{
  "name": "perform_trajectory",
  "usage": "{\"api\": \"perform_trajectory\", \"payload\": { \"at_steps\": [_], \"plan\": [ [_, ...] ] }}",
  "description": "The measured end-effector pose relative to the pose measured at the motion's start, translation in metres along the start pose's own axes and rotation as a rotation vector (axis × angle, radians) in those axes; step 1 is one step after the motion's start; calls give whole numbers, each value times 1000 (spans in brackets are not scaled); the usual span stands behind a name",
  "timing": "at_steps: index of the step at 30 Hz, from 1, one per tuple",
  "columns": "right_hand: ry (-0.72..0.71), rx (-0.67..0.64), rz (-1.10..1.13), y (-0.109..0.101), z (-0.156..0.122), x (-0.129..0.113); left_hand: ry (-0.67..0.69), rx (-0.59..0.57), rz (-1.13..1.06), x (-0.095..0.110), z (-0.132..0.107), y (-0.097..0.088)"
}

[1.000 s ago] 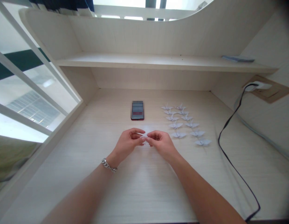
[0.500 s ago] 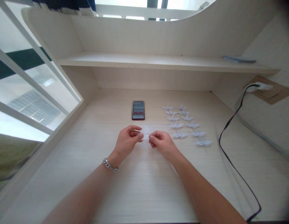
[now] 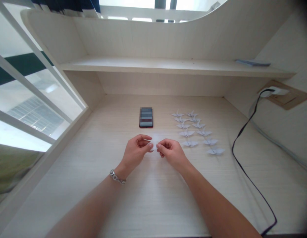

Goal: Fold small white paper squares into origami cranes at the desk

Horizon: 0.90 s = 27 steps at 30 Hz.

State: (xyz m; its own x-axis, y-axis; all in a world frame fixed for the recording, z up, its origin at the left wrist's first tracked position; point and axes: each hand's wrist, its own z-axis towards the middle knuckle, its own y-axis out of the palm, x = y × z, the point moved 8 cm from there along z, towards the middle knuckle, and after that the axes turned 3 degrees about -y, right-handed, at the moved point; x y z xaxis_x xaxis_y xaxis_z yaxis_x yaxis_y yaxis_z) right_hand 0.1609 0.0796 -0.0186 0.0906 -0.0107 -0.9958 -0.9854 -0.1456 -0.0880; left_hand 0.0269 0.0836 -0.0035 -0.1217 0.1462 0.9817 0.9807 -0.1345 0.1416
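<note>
A small piece of white paper (image 3: pixel 156 138) is held between both hands just above the pale wooden desk (image 3: pixel 148 198). My left hand (image 3: pixel 136 150) pinches its left edge with thumb and forefinger. My right hand (image 3: pixel 170 151) pinches its right edge, fingers curled. The wrist of my left arm wears a silver chain bracelet (image 3: pixel 117 177). To the right of my hands lie several folded white paper cranes (image 3: pixel 197 132) in two rows.
A phone (image 3: pixel 146 117) lies flat behind my hands. A black cable (image 3: pixel 245 172) runs from a wall socket (image 3: pixel 274 91) down across the desk's right side. A shelf (image 3: pixel 168 66) spans the back, with a flat blue item (image 3: pixel 252 62) at its right end. A window is at left.
Both hands have shifted slightly while staying pinched on the paper; the paper now shows more above the fingers than one second ago.
</note>
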Motion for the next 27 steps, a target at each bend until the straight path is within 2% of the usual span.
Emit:
{"api": "perform_trajectory", "payload": {
  "at_steps": [7,13,19,22,25,27],
  "plan": [
    [-115,35,-153,-1,-5,-14,18,-8,20,-1,0,2],
    [-2,-36,19,4,-1,-1,75,44,61,1,1,-3],
    [-148,38,-218,0,-7,-17,14,-17,90,-1,0,3],
    [-136,26,-159,0,-6,-16,1,-47,119,1,0,6],
    [-60,-8,-19,-1,-2,-7,43,-11,113,6,0,3],
    [-54,-3,-29,-3,0,-5,55,7,103,6,0,1]
  ]
}}
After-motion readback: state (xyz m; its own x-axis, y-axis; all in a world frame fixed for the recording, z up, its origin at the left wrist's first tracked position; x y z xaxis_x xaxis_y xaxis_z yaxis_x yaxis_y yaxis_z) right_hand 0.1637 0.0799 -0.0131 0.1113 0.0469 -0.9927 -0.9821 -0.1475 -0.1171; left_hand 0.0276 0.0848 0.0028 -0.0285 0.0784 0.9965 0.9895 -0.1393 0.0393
